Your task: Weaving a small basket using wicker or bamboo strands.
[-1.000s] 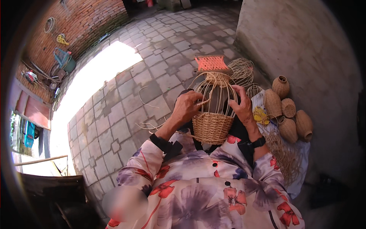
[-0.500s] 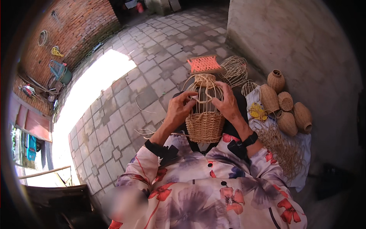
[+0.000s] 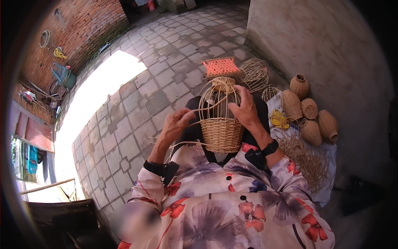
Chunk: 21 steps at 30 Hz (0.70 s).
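A part-woven wicker basket point(image 3: 222, 136) rests upright on my lap. Its lower wall is dense weave, bare ribs rise above it, and a woven neck point(image 3: 224, 84) closes in at the far end. My left hand point(image 3: 176, 123) is out to the left of the basket, closed on a weaving strand point(image 3: 206, 109) that runs taut into the ribs. My right hand point(image 3: 245, 108) grips the ribs on the basket's right side, thumb toward me and fingers up near the neck. Just what its fingertips pinch is hidden.
Beyond the basket stands a wooden stool with an orange woven seat point(image 3: 222, 67), beside an open wicker frame point(image 3: 253, 74). Several finished baskets point(image 3: 292, 106) and a heap of loose strands point(image 3: 304, 159) lie on a white cloth point(image 3: 325, 182) at right, near a plain wall point(image 3: 319, 45).
My left hand has moved left and slightly toward me, away from the ribs, drawing the strand out with it. My right hand stays on the basket's right side.
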Each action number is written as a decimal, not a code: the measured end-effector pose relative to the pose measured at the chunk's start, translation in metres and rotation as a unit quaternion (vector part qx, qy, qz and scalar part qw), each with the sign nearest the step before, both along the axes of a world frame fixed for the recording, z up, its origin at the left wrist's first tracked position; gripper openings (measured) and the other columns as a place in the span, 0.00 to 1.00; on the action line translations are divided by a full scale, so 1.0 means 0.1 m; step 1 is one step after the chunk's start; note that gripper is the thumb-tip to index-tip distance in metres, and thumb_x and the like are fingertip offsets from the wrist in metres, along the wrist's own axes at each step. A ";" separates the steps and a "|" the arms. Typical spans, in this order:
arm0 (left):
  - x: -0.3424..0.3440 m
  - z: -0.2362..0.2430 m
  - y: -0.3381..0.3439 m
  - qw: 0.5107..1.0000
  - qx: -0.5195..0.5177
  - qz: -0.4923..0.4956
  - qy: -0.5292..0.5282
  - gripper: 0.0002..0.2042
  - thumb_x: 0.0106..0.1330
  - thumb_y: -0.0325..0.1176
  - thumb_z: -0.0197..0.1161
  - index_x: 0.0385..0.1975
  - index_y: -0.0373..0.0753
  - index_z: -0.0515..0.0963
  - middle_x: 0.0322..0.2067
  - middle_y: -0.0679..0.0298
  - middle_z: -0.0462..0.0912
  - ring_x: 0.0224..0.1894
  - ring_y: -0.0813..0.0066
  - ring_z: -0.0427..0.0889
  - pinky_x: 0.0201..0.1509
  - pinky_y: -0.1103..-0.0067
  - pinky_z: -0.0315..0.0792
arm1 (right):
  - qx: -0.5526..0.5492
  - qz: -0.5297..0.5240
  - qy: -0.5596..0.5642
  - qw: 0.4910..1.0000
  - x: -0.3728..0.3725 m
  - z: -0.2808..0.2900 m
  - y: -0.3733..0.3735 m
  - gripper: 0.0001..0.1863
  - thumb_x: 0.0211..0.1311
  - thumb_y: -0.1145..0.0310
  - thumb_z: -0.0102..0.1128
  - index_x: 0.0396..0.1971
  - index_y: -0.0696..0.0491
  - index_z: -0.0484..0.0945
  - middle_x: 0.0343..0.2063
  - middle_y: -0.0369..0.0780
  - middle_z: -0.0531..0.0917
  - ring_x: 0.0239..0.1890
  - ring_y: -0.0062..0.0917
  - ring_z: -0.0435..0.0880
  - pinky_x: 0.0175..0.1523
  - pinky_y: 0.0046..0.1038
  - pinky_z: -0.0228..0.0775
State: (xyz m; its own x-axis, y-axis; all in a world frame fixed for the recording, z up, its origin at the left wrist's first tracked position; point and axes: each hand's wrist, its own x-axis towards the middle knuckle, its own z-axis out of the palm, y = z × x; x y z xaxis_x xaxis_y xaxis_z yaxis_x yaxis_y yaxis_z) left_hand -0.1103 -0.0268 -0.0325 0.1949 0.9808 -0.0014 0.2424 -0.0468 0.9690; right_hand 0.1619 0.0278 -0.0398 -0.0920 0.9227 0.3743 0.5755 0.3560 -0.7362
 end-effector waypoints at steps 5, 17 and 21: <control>-0.11 -0.21 -0.14 0.895 -0.113 0.151 -0.405 0.11 0.69 0.41 0.58 0.36 0.39 0.78 0.27 0.73 0.76 0.25 0.86 0.72 0.31 0.86 0.69 | -0.026 0.048 0.044 0.998 0.14 0.07 -0.02 0.32 0.46 0.68 0.61 0.55 0.54 0.66 0.52 0.49 0.71 0.58 0.44 0.68 0.63 0.38 0.59; 0.19 0.03 0.29 0.960 -0.124 0.000 -0.253 0.09 0.64 0.33 0.64 0.38 0.36 0.80 0.29 0.69 0.79 0.32 0.82 0.78 0.36 0.83 0.74 | -0.008 0.072 0.078 0.994 0.21 0.05 -0.04 0.29 0.48 0.70 0.61 0.54 0.58 0.68 0.52 0.49 0.73 0.56 0.41 0.72 0.62 0.35 0.62; 0.40 -0.23 0.35 0.972 0.200 0.025 0.117 0.09 0.57 0.32 0.64 0.36 0.39 0.81 0.30 0.59 0.82 0.29 0.61 0.81 0.34 0.71 0.74 | 0.001 0.055 0.025 0.998 0.20 0.14 -0.11 0.28 0.48 0.70 0.60 0.53 0.58 0.68 0.51 0.49 0.74 0.55 0.41 0.72 0.61 0.35 0.63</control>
State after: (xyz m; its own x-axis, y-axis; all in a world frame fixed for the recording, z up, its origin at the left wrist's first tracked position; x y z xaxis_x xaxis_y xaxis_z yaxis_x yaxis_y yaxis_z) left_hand -0.0701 0.0083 -0.0557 0.1878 0.9200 0.3440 0.4658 -0.3918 0.7934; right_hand 0.1816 0.0169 -0.0257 -0.1738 0.9072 0.3831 0.4947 0.4168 -0.7626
